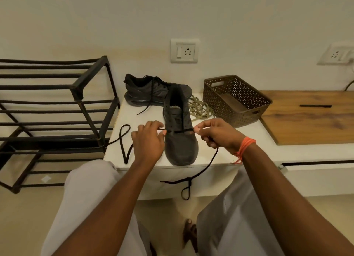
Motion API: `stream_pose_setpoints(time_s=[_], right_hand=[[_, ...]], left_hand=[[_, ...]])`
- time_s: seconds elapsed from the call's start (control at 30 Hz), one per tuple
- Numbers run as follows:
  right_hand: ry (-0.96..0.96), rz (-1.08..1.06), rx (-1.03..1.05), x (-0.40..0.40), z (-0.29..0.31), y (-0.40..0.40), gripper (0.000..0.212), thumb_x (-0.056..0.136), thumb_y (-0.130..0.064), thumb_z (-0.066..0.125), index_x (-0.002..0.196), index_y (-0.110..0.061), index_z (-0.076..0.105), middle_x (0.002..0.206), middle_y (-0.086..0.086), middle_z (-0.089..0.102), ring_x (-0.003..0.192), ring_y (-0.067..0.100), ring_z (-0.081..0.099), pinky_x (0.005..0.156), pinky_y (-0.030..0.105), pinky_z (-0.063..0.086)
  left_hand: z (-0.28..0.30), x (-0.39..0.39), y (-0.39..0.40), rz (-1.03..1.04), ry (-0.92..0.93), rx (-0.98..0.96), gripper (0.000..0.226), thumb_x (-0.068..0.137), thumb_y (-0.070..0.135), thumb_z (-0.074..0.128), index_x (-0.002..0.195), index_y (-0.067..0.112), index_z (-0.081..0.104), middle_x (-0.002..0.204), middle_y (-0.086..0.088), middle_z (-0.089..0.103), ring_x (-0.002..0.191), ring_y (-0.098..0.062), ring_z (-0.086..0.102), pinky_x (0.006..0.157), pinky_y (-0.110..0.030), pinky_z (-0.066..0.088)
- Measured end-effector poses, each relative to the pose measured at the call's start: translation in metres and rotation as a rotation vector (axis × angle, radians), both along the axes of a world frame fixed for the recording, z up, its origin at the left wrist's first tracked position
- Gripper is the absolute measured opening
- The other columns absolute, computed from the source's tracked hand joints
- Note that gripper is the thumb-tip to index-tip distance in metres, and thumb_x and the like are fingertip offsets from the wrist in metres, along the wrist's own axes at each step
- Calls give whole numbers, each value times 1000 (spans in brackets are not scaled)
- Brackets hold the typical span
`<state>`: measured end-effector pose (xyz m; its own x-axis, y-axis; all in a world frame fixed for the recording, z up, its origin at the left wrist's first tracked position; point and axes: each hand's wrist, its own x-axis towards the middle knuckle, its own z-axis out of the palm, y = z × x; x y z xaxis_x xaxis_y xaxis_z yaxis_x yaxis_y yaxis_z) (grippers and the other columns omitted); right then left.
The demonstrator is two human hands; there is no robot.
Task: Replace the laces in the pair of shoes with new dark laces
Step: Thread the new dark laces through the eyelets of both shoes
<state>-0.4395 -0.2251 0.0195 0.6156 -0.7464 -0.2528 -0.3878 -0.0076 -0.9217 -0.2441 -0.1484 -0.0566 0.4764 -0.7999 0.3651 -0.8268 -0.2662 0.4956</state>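
Observation:
A dark grey shoe [181,140] stands on the white ledge [249,136], toe toward me. A new dark lace [180,131] crosses its lowest eyelets. My left hand [148,140] pinches the lace at the shoe's left side; that end trails left in a loop on the ledge. My right hand [214,134] pinches the lace at the right side; its tail hangs over the ledge's front edge with a small loop. The second shoe [149,90] lies on its side behind, fitted with a dark lace. A pile of old olive laces [199,110] lies right of the near shoe.
A brown perforated basket [237,100] sits at the back right of the ledge. A black metal shoe rack [57,110] stands to the left. A wooden board [310,117] with a black pen lies at the right. Wall sockets are above. My knees are below the ledge.

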Motion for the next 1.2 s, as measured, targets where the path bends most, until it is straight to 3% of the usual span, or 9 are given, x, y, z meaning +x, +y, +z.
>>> stream_pose_setpoints(time_s=[0.1, 0.2, 0.3, 0.4, 0.53, 0.7, 0.8, 0.97, 1.2], right_hand=[[-101, 1, -9, 1, 0, -3, 15, 96, -12, 56, 100, -2, 66, 63, 6, 52, 44, 11, 42, 41, 18, 31], [-162, 13, -24, 6, -5, -2, 13, 96, -14, 57, 93, -6, 67, 61, 5, 52, 44, 11, 41, 40, 18, 30], [-109, 23, -62, -4, -7, -4, 16, 93, -17, 61, 91, -4, 69, 58, 5, 47, 46, 11, 34, 42, 19, 28], [-39, 0, -102, -25, -9, -9, 24, 93, -20, 61, 95, 2, 71, 55, 4, 45, 47, 11, 32, 42, 17, 29], [-85, -32, -142, -32, -9, -12, 24, 96, -18, 56, 96, 1, 71, 57, 7, 45, 48, 11, 33, 43, 16, 30], [-197, 41, -148, -5, -4, -6, 30, 97, -18, 53, 103, 8, 66, 56, 5, 41, 46, 8, 32, 43, 16, 28], [-178, 37, -165, -10, -6, -10, 27, 94, -20, 58, 96, 5, 69, 53, 2, 39, 45, 6, 31, 44, 16, 29], [-12, -43, -186, -39, -30, -24, 33, 91, -33, 61, 85, -3, 75, 53, 2, 42, 49, 10, 32, 45, 17, 31], [-24, -77, -206, -39, -33, -23, 26, 92, -29, 60, 83, -8, 72, 57, 0, 47, 50, 6, 37, 47, 14, 34]], left_hand=[[11, -17, 7, -322, -52, -12, 44, 94, 32, 55, 137, 33, 45, 140, 6, 43, 127, -18, 30, 101, -39, 23], [22, -34, 12, -441, 191, -9, 29, 95, 40, 55, 123, 35, 57, 108, 9, 54, 102, -4, 38, 94, -30, 31], [32, -28, 3, -157, 738, -236, 16, 99, 28, 49, 95, 21, 63, 80, 6, 61, 83, -10, 57, 77, -24, 46], [28, -9, -6, 251, 1222, -366, 18, 102, 18, 41, 108, 13, 58, 92, 0, 61, 99, -20, 58, 75, -22, 43], [30, -11, -2, -46, 548, -317, 41, 94, 12, 56, 133, 25, 47, 128, 7, 49, 119, -13, 42, 93, -29, 39], [39, -39, 8, -433, 65, -87, 31, 96, 44, 50, 121, 27, 58, 104, 11, 50, 103, -8, 38, 90, -33, 27], [47, -25, 4, -181, 577, -316, 33, 101, 40, 40, 82, 22, 60, 76, 10, 54, 76, -3, 49, 75, -26, 38], [45, 34, 3, 415, 1414, -482, 33, 101, 40, 41, 94, 15, 62, 66, 5, 46, 55, -7, 34, 49, -20, 28], [45, 43, 9, 418, 962, -375, 21, 100, 33, 48, 108, 17, 57, 106, -3, 59, 96, -15, 55, 83, -30, 46]])
